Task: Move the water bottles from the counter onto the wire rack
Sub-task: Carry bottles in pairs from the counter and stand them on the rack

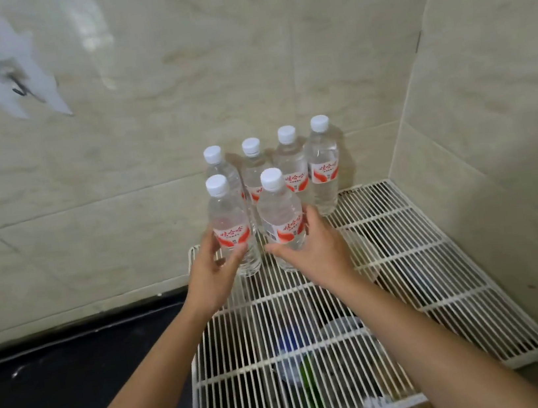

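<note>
Both forearms reached toward 12 o'clock over the white wire rack (406,253), wrists roughly level. The left hand (216,266) curled round the lower half of a clear plastic water bottle with a white cap and red label (228,220), thumb across its near side. The right hand (313,249) gripped a second matching bottle (281,214) just beside it at 3 o'clock, thumb pointing toward 9 o'clock below the label. Both bottles stood upright with their bases at the rack's wires; whether they rested there could not be told. Behind them, at the rack's 12 o'clock edge, a row of four more bottles (291,166) stood upright near the beige tiled wall (174,78). The black worktop (62,388) lay at the rack's 9 o'clock.
</note>
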